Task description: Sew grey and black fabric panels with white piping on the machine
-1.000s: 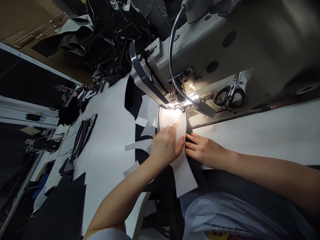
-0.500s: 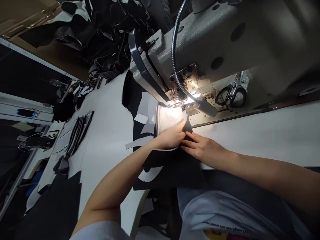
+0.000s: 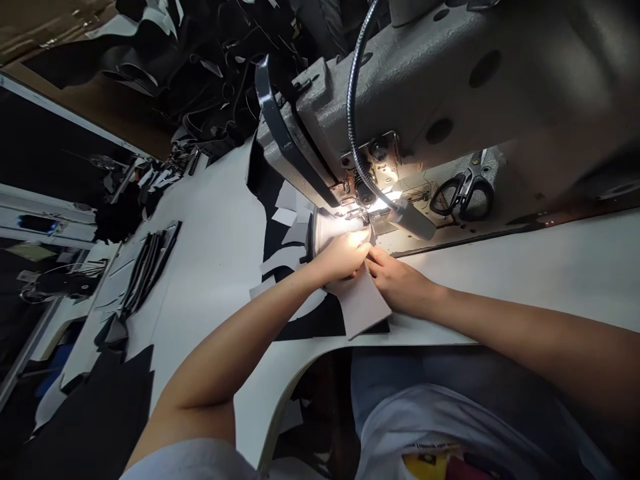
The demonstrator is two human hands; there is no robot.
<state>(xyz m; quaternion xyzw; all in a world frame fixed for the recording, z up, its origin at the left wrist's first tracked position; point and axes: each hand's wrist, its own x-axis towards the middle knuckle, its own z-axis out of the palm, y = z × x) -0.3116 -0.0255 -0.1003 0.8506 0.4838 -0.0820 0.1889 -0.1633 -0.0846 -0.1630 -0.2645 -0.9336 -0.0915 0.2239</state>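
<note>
Under the lit needle area of a sewing machine (image 3: 425, 87) lies a fabric piece (image 3: 325, 230) with a pale face and a dark rim. My left hand (image 3: 345, 257) is closed on it, fingertips close in front of the presser foot. Right beside it, my right hand (image 3: 405, 283) has its fingers bent in at the edge of the same piece, their tips partly hidden. A light grey flap (image 3: 365, 303) hangs from beneath my hands toward the table's front edge, over black material. How it joins the fabric piece is hidden.
Black-handled scissors (image 3: 463, 193) lie on the machine bed, right of a small lamp (image 3: 413, 220). Pale cut pieces (image 3: 285, 257) are on black material to the left. Farther left is a dark stack (image 3: 150, 267); a black heap (image 3: 200, 80) fills the back.
The dark flap over my left wrist has gone down, and a light grey flap now shows below my hands. My right hand has moved slightly up and its fingers have drawn in.
</note>
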